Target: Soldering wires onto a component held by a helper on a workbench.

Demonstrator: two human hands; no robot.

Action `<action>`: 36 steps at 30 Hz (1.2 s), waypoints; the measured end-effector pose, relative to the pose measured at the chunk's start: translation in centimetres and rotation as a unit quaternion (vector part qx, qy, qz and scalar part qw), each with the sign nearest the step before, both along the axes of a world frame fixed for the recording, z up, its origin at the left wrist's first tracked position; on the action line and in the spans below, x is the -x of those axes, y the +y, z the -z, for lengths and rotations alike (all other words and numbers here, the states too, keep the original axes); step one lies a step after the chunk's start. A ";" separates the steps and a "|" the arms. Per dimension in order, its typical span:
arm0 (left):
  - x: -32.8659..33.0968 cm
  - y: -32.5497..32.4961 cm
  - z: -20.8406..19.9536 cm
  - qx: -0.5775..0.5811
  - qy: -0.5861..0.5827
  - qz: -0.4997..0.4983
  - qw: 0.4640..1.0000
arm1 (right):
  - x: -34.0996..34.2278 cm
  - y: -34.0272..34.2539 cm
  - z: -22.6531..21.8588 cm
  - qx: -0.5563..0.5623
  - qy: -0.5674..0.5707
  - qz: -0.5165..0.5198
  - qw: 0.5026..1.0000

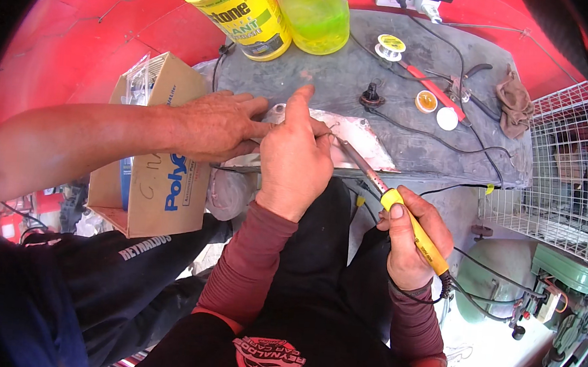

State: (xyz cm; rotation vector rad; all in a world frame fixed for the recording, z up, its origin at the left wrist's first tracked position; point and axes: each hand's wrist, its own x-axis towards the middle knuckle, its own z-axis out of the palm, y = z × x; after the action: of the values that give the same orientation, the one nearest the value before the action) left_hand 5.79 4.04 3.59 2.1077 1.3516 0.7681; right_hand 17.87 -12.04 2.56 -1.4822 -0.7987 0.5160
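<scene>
My right hand [418, 240] grips the yellow handle of a soldering iron [416, 229], its metal shaft slanting up and left. The iron's tip is beside the fingertips of my left hand [296, 159], over a flat whitish piece [367, 148] lying at the table's near edge. My left fingers are closed in a pinch there; a thin wire-like bit shows at them, but what they hold is too small to make out. From the left, a co-worker's bare hand [218, 128] rests at the whitish piece, its fingertips partly hidden behind my left hand.
A cardboard box [188, 195] stands at left. On the grey table [324, 78] are a yellow jug [242, 18], a tub of green liquid [316, 14], a solder spool [390, 46], a flux tin [425, 101], a black socket with cable [371, 96], pliers [479, 102] and a brown rag [514, 101].
</scene>
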 end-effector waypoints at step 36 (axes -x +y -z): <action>-0.1 0.4 -0.3 -0.017 0.029 0.026 0.999 | -0.1 -0.3 -0.1 0.025 -0.030 -0.002 0.999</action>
State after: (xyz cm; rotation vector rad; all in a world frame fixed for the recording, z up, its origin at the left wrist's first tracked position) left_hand 5.88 4.41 3.92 2.1977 1.3164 0.7178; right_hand 17.97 -12.31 2.64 -1.5479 -0.8412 0.5002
